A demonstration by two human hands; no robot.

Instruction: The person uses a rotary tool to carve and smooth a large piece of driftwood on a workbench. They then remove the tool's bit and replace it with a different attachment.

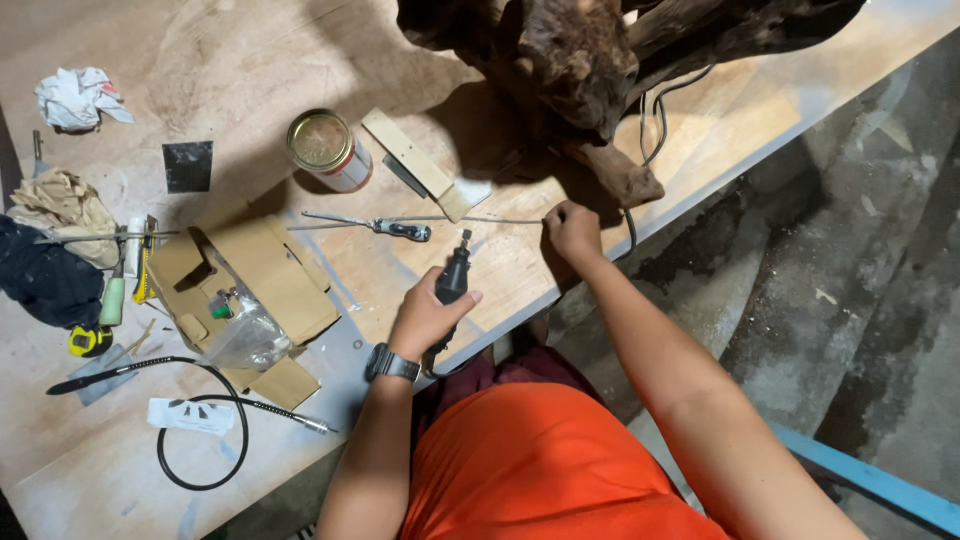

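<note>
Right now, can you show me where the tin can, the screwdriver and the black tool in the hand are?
tin can (pixel 320 140), head view, on its gold lid.
screwdriver (pixel 403 230), head view, on its dark handle.
black rotary tool (pixel 455 275), head view, on its body above the left hand (pixel 425 320).

The left hand (pixel 425 318) reaches forward, wrist banded by a watch, fingers curled in a closed grip with the thumb laid across the top. The right hand (pixel 572 232) stretches further out, arm nearly straight, fingers pinched together, knuckles up.
</note>
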